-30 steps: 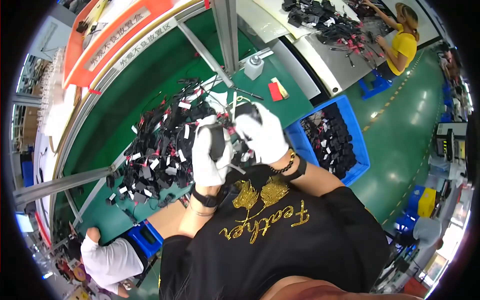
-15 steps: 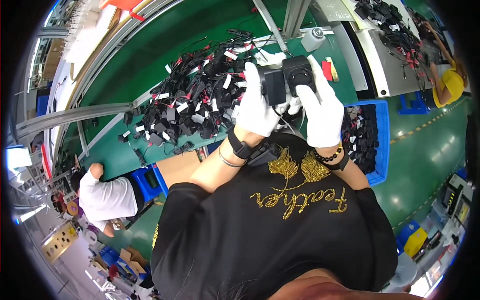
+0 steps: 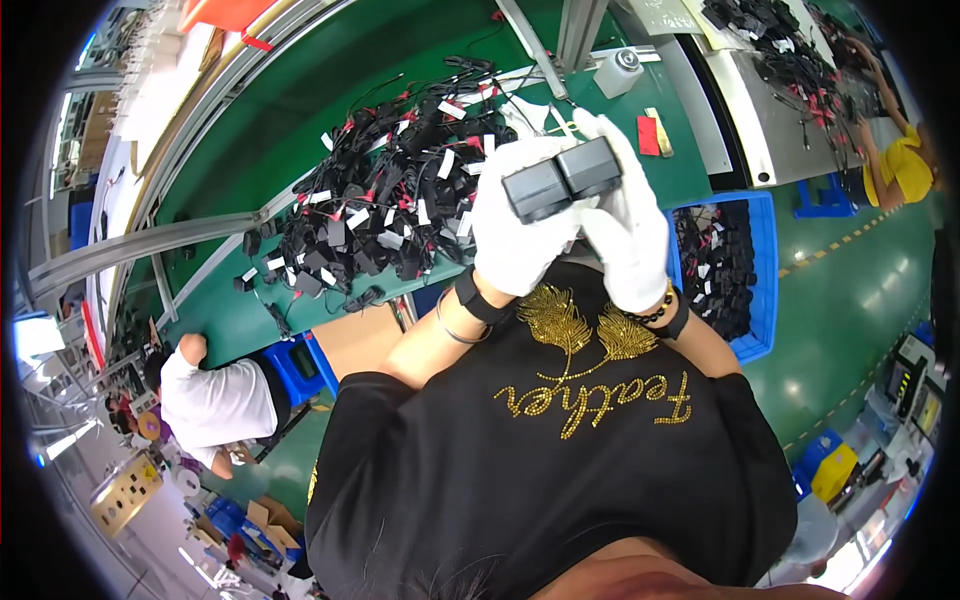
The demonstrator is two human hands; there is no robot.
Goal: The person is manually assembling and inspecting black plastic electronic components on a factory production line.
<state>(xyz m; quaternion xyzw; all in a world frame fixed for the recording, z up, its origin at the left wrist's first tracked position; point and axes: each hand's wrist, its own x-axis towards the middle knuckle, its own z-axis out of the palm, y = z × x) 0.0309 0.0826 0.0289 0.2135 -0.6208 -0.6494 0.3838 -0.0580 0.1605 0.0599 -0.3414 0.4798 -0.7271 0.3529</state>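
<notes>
My left hand, in a white glove, is closed round a black boxy device. Pressed side by side with it is a second black boxy device, which the white-gloved right hand holds from its right side. Both show smooth, flat faces with rounded edges; their exact kind is unclear. A large heap of black corded units with white tags and red bits lies on the green bench, just left of my hands. White material lies behind them, partly covered.
On my right stands a blue crate full of black units. A white bottle and a red piece sit on the bench beyond my right hand. A metal frame post crosses the left. Co-workers sit at both sides.
Both devices have been turned over in my hands; the round recess that showed on the right one is out of sight. The left hand's grip has shifted lower round its device.
</notes>
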